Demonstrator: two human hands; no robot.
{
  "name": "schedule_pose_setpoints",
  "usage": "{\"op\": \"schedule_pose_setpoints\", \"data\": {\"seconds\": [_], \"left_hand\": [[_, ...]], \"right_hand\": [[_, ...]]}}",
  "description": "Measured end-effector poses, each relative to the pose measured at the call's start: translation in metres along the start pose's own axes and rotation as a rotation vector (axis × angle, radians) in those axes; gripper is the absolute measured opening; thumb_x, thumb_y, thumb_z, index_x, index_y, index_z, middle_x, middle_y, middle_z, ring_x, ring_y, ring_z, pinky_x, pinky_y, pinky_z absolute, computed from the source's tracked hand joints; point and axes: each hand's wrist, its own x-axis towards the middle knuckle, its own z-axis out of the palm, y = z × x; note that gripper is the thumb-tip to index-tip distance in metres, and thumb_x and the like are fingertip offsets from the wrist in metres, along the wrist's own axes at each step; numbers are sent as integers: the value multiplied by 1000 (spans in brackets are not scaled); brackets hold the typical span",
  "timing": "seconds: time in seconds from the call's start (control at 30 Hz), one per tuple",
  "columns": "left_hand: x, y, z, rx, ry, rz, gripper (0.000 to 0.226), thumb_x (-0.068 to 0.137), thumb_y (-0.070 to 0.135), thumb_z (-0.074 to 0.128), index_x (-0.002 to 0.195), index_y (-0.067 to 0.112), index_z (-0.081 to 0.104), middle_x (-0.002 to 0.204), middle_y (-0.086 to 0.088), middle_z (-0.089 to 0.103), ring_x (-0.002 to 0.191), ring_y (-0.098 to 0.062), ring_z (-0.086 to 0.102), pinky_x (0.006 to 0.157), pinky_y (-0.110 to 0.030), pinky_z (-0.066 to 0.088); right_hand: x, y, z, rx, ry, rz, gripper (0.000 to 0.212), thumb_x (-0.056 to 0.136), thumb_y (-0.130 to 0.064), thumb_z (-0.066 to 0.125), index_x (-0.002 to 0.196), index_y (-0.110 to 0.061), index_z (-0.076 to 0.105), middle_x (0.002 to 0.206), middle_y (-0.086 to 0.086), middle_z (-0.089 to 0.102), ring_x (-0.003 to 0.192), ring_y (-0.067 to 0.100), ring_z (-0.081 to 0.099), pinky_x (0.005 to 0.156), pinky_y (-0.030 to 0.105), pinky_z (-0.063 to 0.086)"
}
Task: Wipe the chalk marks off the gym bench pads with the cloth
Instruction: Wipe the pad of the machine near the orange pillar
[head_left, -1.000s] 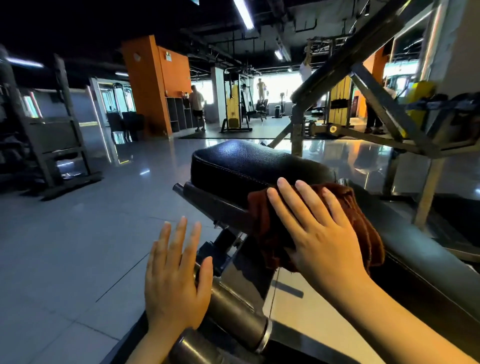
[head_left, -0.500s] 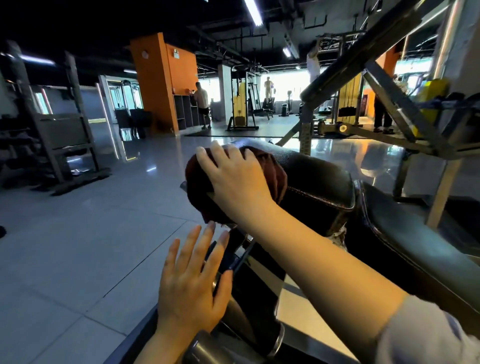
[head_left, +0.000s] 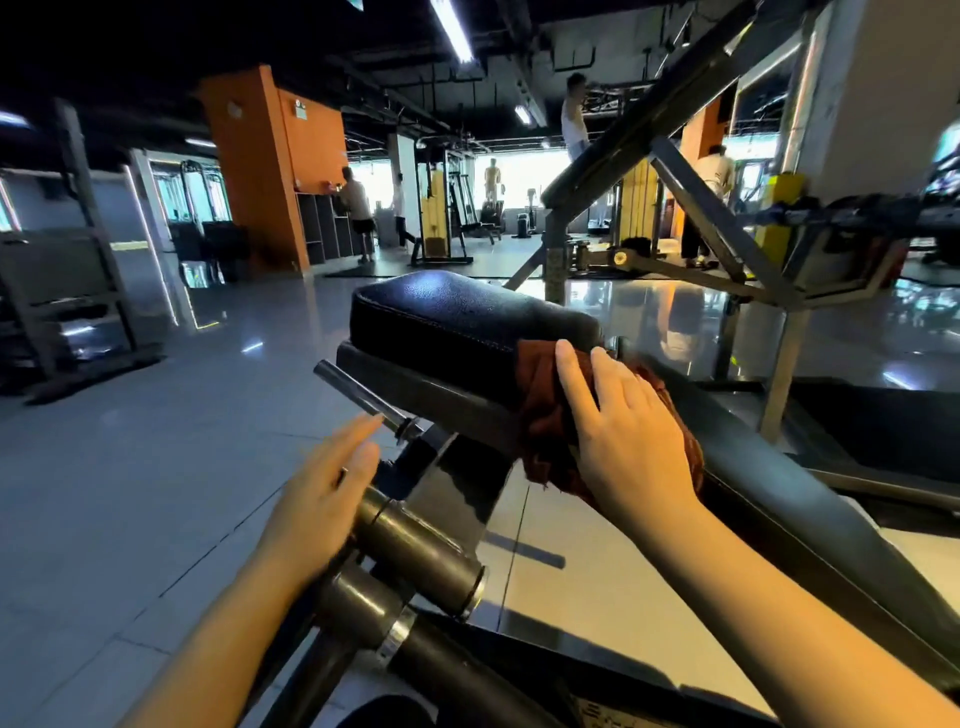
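Rust-brown terry cloth (head_left: 545, 415) sits bunched under your right hand (head_left: 623, 441), fingers nearly straight and spread, pressing it flat against the near end of the black seat pad (head_left: 457, 317). Nothing is pinched; the palm does the holding. That pad is pebbled vinyl with a stitched seam along its edge, rounded at the corners, and its long axis runs away from your right hand, ahead and to the left. Most of its unwiped length therefore lies beyond your fingertips, so the coming stroke likely pushes forward along that axis. A second, smoother dark pad (head_left: 779, 467) slopes off to the right of the same hand, its near part hidden under your forearm. I can't make out chalk marks on either surface.

Your left hand (head_left: 322, 493) hovers open and blurred, holding nothing, just beside the steel roller tubes (head_left: 415, 551) of the frame, below and left of the cloth. The right hand is clearly the nearer one to the work.
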Motion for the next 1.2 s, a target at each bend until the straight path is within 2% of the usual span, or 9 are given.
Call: {"op": "schedule_pose_setpoints", "data": {"seconds": [0.03,0.1,0.2,0.3,0.4,0.57,0.83,1.0,1.2], "left_hand": [[-2,11,-5,-97,22,-46,57,89,54,36,141,32,41,149,14,33,134,-2,28,107,-24,20],[-10,35,-10,-57,72,22,56,88,56,37,141,38,40,152,15,32,136,-1,27,111,-29,23],[-34,58,12,421,-26,231,58,90,64,30,142,40,36,154,15,25,144,-4,11,118,-45,16],[-46,58,35,722,-128,422,56,91,51,33,134,22,56,147,-6,45,139,-22,36,115,-49,20],[-54,57,45,723,-139,454,56,92,53,35,131,20,58,143,-7,50,136,-24,42,112,-47,22],[-66,59,52,598,18,539,45,90,43,47,118,13,67,126,-5,64,123,-19,55,111,-41,30],[-105,54,67,471,203,480,33,86,32,50,102,18,75,123,2,63,116,-11,54,109,-37,30],[-139,55,95,563,169,425,40,81,38,49,102,18,76,123,-2,64,118,-21,51,112,-41,19],[-159,74,124,608,138,398,49,92,47,40,117,18,70,128,0,63,121,-21,51,109,-48,25]], "right_hand": [[-11,5,-2,-7,2,5,67,85,-18,61,146,-2,37,131,30,51,119,44,53,97,51,47],[-32,13,-5,-13,-13,14,79,78,-20,75,146,-2,38,136,29,49,124,44,50,102,51,43],[-63,27,-8,22,-63,59,94,67,-23,85,146,-4,38,140,27,47,125,43,49,103,51,41],[-94,51,-12,60,-107,164,96,66,-27,84,147,-5,37,140,24,47,125,41,49,103,50,41],[-126,75,-13,105,-93,267,83,73,-32,74,144,-3,40,137,22,52,123,40,52,102,53,44],[-113,66,-9,114,-75,355,69,82,-27,73,140,-5,44,134,20,54,121,39,53,100,52,46],[-23,13,6,155,19,175,64,84,-32,72,137,-6,46,129,23,53,117,39,52,93,48,47],[-73,58,2,180,-19,117,80,81,-39,74,145,-11,34,139,24,47,125,42,47,101,50,43],[-190,139,-10,156,-116,297,74,81,-32,74,142,-6,41,139,24,49,124,46,48,103,56,41]]}}
